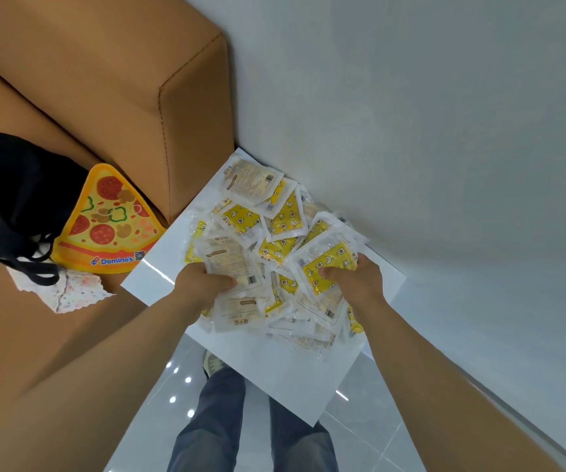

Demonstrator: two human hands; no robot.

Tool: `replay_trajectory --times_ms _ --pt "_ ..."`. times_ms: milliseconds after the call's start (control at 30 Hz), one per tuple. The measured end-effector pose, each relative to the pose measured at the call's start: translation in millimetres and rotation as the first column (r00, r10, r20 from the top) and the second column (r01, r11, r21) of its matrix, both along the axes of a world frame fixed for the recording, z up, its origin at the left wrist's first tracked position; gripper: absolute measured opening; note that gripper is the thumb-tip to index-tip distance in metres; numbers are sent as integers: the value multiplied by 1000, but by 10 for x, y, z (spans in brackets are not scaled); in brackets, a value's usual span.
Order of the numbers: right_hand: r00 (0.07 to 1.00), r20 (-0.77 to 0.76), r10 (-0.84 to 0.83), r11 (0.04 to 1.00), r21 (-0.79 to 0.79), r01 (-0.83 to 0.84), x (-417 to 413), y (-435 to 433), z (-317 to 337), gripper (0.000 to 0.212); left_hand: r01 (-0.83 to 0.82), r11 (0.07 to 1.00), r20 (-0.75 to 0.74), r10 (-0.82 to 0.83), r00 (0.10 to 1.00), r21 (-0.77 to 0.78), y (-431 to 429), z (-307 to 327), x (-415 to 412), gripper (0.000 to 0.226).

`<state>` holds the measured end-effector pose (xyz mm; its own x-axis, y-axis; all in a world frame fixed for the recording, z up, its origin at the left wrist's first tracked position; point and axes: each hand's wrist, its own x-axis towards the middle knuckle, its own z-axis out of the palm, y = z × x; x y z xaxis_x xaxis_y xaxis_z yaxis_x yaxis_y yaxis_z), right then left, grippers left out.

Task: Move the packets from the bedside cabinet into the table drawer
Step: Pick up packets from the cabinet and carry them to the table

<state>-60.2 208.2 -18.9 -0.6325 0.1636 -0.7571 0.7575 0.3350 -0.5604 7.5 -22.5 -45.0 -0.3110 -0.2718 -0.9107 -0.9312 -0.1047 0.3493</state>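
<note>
A heap of small clear packets (275,233), some printed yellow with stars and moons, others pale beige, lies on the white top of the bedside cabinet (275,376). My left hand (203,284) is closed on a bunch of beige packets at the heap's near left side. My right hand (353,277) is closed on a yellow packet and others at the near right side. Both hands hold their packets just above the pile. No table drawer is in view.
A tan padded headboard (121,80) and bed edge flank the cabinet on the left. A pizza-slice cushion (108,223), a black bag (12,195) and a patterned cloth (67,291) lie there. A white wall (445,131) is right; my legs stand on glossy floor (159,420).
</note>
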Motion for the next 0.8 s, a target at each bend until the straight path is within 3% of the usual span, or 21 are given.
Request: replay_trajectory --times_ms 200,400,800 --pt "999 -18 32 998 63 -30 60 -48 -89 28 -72 997 -68 73 995 16 152 -114 19 46" --pt "999 -24 32 995 96 -29 75 -38 -141 33 -87 980 -29 83 996 -179 231 -120 -172 62" --pt "992 -74 104 989 117 -95 158 -29 131 23 -45 974 -54 34 998 -221 175 108 -116 44"
